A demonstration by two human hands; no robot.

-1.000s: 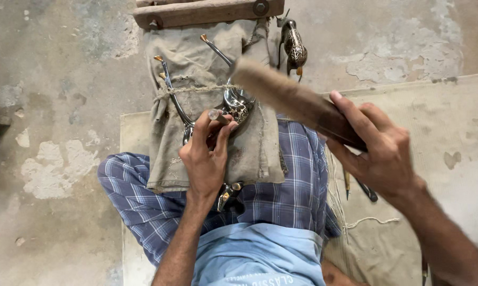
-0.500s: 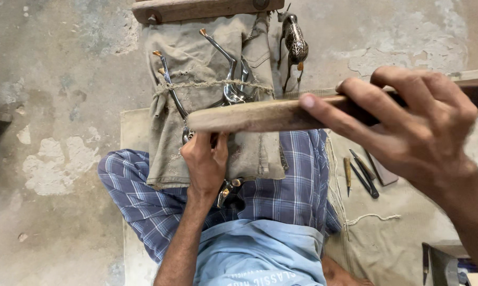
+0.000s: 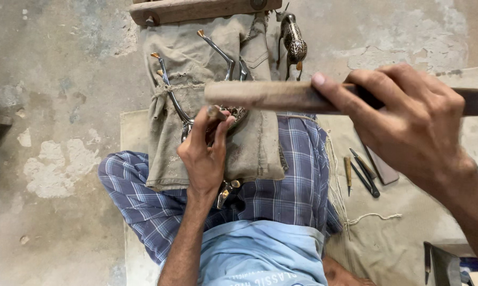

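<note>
The right hand is gripping a wooden stick above the left hand, which is pinching a metal workpiece.

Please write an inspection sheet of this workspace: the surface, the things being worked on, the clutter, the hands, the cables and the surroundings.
Surface: a khaki cloth lies over the lap, with checked fabric under it.
Job's things: a shiny metal piece with curved arms lies on the cloth; a small punch stands on it; a wooden stick is raised level above.
Clutter: small hand tools and a loose string lie on the mat; a metal bird figure stands near the top.
Hands: left hand pinches the punch; right hand grips the stick.
Cables: nothing seen.
Surroundings: worn concrete floor; a wooden bar at the top.
</note>
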